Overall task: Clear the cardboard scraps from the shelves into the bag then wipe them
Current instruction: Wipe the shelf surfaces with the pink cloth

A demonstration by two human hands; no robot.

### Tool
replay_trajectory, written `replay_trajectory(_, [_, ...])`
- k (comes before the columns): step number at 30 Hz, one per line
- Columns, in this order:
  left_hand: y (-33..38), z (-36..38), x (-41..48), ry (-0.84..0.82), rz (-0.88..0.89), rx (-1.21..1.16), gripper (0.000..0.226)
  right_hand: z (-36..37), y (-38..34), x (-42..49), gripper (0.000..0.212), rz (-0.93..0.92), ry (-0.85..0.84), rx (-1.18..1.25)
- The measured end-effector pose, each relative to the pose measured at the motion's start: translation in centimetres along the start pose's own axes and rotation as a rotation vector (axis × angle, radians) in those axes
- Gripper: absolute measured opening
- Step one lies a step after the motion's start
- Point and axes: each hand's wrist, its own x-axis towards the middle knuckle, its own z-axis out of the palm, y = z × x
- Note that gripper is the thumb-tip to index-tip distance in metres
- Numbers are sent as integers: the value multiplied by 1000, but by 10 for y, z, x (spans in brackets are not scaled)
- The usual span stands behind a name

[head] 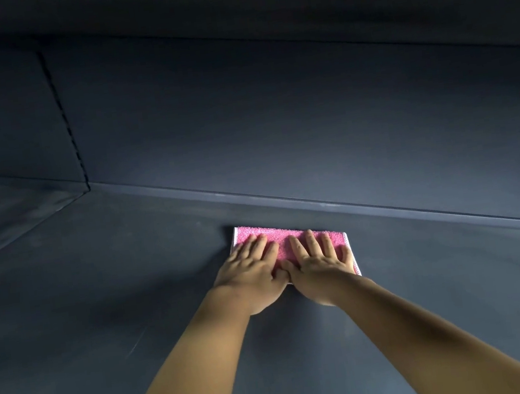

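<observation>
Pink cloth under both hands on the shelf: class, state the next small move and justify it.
Probably slide the pink cloth sideways along the shelf, palms flat. The left hand and right hand press it down with straight fingers close to the back wall, and dark shelf surface stretches away on either side.

Head camera looks forward and down, close over the shelf (133, 296).
</observation>
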Motion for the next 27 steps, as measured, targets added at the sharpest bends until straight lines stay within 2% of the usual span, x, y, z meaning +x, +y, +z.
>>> replay_trajectory(10, [-10, 1, -24, 7, 32, 17, 59, 3, -12, -23, 61, -6, 12, -20])
replay_trajectory(17, [-55, -2, -88, 4, 91, 40, 61, 22, -73, -79, 62, -32, -37, -10])
replay_trajectory(21, [-77, -8, -127, 2, 63, 114, 60, 30, -109, -104, 64, -69, -41, -20])
replay_trajectory(24, [-88, -11, -163, 110, 78, 160, 66, 42, -132, -121, 65, -94, -41, -2])
replay_trajectory(25, [-89, -14, -173, 72, 62, 193, 67, 46, -138, -126, 65, -97, -41, 2])
replay_trajectory(27, [-90, -21, -179, 83, 68, 268, 58, 50, -143, -130, 66, -82, -34, 3])
